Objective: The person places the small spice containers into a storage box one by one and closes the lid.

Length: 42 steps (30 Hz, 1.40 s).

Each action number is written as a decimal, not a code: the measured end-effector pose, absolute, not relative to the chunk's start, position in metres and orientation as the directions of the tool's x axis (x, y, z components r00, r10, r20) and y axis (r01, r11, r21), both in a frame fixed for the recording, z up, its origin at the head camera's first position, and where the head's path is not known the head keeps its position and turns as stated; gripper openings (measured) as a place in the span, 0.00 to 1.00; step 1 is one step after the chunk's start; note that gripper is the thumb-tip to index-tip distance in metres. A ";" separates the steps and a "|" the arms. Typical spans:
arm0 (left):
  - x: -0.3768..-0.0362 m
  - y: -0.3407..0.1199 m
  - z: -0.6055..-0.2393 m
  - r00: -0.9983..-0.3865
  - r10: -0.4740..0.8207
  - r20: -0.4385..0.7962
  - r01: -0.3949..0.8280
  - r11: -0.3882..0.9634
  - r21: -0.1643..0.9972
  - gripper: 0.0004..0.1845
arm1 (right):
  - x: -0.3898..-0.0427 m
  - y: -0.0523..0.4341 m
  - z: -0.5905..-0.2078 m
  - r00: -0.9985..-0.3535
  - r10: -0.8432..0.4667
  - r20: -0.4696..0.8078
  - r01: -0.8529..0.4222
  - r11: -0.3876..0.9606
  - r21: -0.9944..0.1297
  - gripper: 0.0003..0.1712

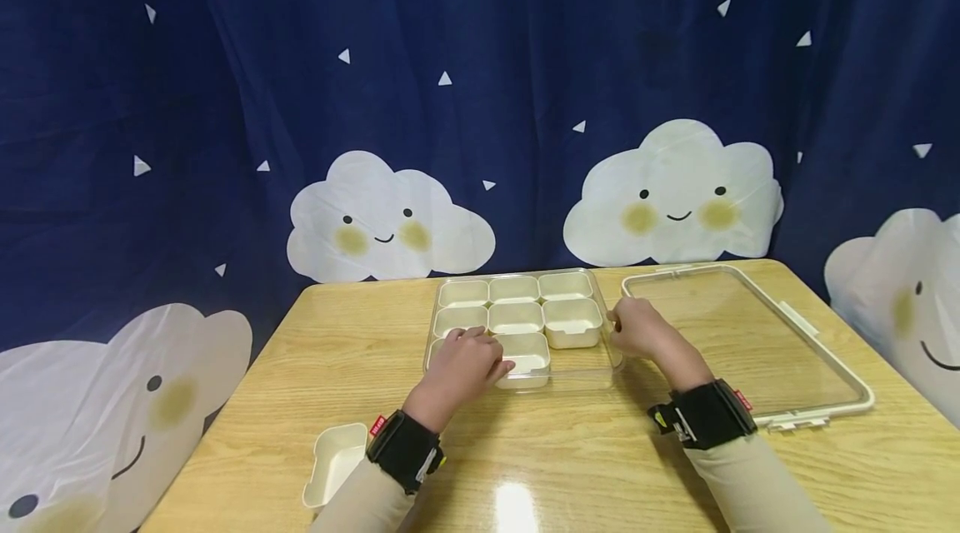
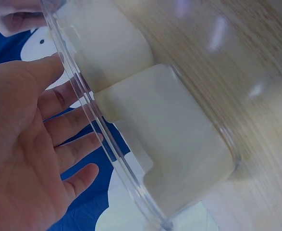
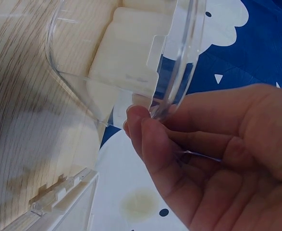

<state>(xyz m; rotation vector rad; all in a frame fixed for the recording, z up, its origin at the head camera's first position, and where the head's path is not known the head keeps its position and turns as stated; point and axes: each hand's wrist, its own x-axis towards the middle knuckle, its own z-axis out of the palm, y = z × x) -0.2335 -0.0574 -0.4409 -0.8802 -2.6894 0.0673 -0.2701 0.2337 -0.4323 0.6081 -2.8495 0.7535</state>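
A clear plastic box [image 1: 581, 360] stands on the table with several cream bins [image 1: 523, 354] in rows inside it. Wood shows through its bottom at the front right corner. My left hand [image 1: 465, 366] is over the front left of the box. In the left wrist view its fingers [image 2: 76, 149] are loosely extended by the front wall, near the bins [image 2: 165, 130], and hold nothing. At the right wall, my right hand [image 1: 639, 329] grips the box's edge. The right wrist view shows its curled fingers [image 3: 157, 144] at the rim near a corner; the thumb's hold is partly hidden.
A loose cream bin [image 1: 337, 462] lies on the table at the front left, partly behind the left sleeve. To the right lies a clear lid [image 1: 750, 341] with a white frame and clips. A dark blue curtain [image 1: 480, 100] hangs behind the table [image 1: 570, 458].
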 end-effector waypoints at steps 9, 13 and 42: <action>-0.232 -0.059 -0.442 -0.782 0.560 0.272 0.560 0.824 -0.088 0.19 | -0.273 0.234 -0.433 -0.926 -0.334 0.175 -0.376 0.801 -0.466 0.26; -0.232 -0.059 -0.442 -0.787 0.556 0.268 0.561 0.825 -0.062 0.19 | -0.273 0.234 -0.432 -0.929 -0.330 0.170 -0.371 0.801 -0.470 0.26; -0.207 -0.150 -0.381 -0.830 0.513 0.217 0.549 0.819 0.165 0.04 | -0.272 0.233 -0.434 -0.926 -0.329 0.184 -0.377 0.804 -0.459 0.25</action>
